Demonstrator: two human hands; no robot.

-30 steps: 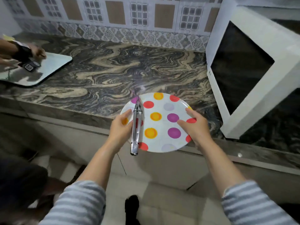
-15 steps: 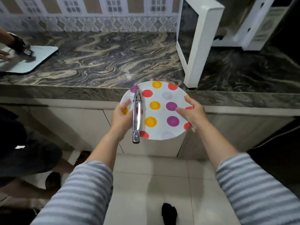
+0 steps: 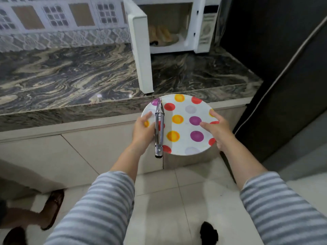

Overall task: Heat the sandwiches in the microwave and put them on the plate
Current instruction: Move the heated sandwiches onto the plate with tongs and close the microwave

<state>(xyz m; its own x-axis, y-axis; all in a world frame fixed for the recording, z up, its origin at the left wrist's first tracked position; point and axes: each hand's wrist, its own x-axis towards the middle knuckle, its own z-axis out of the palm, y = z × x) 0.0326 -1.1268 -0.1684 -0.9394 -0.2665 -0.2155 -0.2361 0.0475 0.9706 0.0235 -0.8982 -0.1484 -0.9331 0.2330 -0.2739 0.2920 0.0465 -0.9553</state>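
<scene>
I hold a white plate with red, yellow and purple dots in front of the counter edge, off the counter. My left hand grips its left rim, thumb on top. My right hand grips the right rim, thumb on the plate's face. Shut metal tongs lie lengthwise on the plate's left part, their handle end past the near rim. The white microwave stands at the back right with its door swung open toward me. Sandwiches lie inside it, blurred.
A marbled stone counter runs across the view, with beige cabinet fronts under it. A dark tall appliance fills the right side. Another person's sandalled foot stands on the tiled floor at lower left.
The plate with the tongs came off the counter and moved right, held in both hands. My view swung right, so the microwave's open inside now shows.
</scene>
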